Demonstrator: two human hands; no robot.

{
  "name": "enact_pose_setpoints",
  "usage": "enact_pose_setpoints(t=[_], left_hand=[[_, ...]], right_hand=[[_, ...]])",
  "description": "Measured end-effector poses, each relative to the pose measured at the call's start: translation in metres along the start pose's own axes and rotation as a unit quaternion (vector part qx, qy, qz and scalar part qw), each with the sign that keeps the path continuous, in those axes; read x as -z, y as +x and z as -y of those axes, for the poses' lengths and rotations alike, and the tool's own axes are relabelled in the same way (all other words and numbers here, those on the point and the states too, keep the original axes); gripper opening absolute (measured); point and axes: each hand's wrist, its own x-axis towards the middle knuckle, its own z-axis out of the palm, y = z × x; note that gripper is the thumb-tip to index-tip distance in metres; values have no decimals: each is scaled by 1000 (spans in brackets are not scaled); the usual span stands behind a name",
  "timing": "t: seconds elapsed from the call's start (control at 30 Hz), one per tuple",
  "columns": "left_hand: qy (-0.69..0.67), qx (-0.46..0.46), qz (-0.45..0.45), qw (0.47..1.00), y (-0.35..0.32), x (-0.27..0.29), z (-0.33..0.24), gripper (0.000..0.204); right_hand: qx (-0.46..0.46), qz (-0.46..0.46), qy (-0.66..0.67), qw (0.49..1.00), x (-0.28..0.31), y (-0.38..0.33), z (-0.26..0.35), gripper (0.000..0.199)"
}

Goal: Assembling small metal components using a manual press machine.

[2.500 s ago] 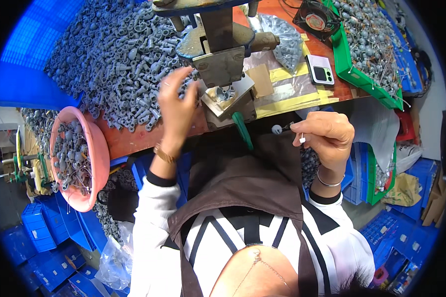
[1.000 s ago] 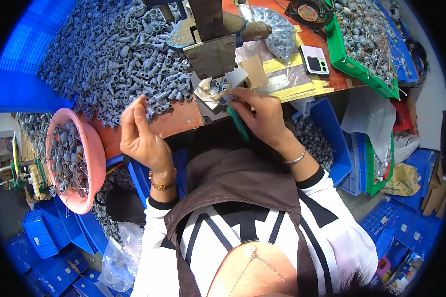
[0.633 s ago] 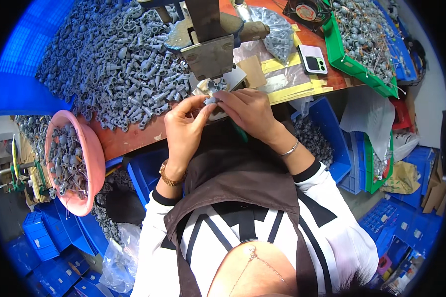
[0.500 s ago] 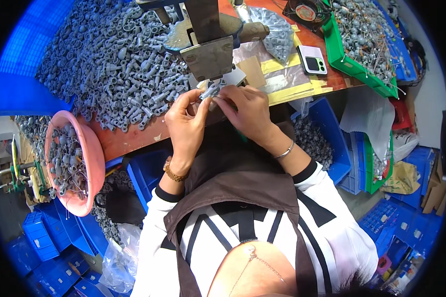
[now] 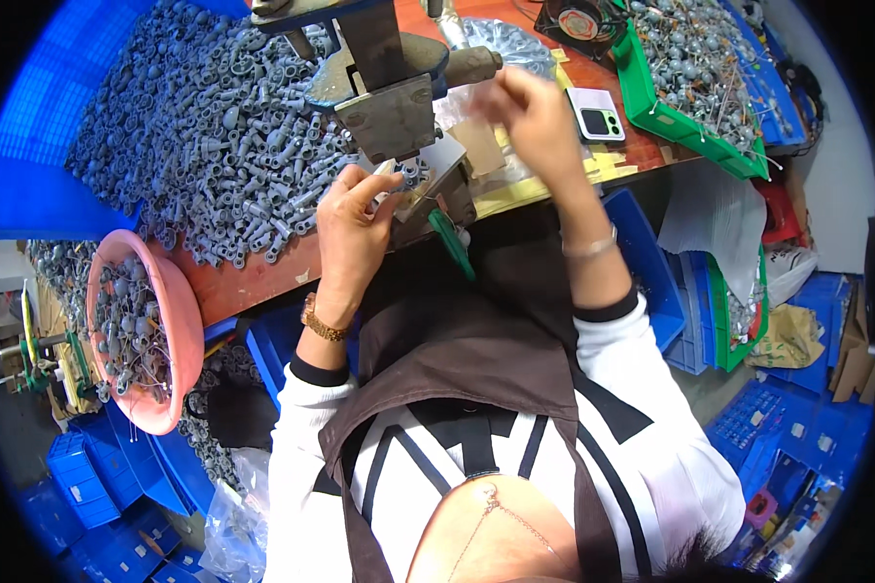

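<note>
A reddish table (image 5: 267, 282) crosses the crowded workspace, its left side heaped with a broad pile of grey fittings (image 5: 224, 146). A metal press (image 5: 389, 121) overhangs the front edge, with a pink basin (image 5: 187, 330) lower at the left and a green tray (image 5: 651, 112) at the far right.

The right hand (image 5: 544, 131) is raised over the table, to the right of the press; its fingers are blurred, so whether that grip is empty cannot be told. The left hand (image 5: 355, 223) reaches in below the press, thumb and forefinger close together; whether its grip is clamped on something is unclear.

Just beside those fingertips, under the press and next to a pale block (image 5: 444, 155), sits a grey part (image 5: 415, 173), partly hidden. Good handling here would probably mean a light left-hand touch, the part seated squarely, loose bits kept from beneath it, and every fingertip well out from under the metal before any pressing.
</note>
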Motion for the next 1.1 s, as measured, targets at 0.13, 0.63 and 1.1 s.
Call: enact_pose_setpoints(t=[0.13,0.63,1.1], left_hand=[[26,2,16,1000,3,-2,-2,20],[30,-42,-19,998,4,-6,-6,21],[180,-51,19,982,-27,11,-1,11]], right_hand=[[-105,61,382,916,3,93,28,41],[221,60,49,972,3,-10,86,22],[394,19,-153,906,68,5,53,27]])
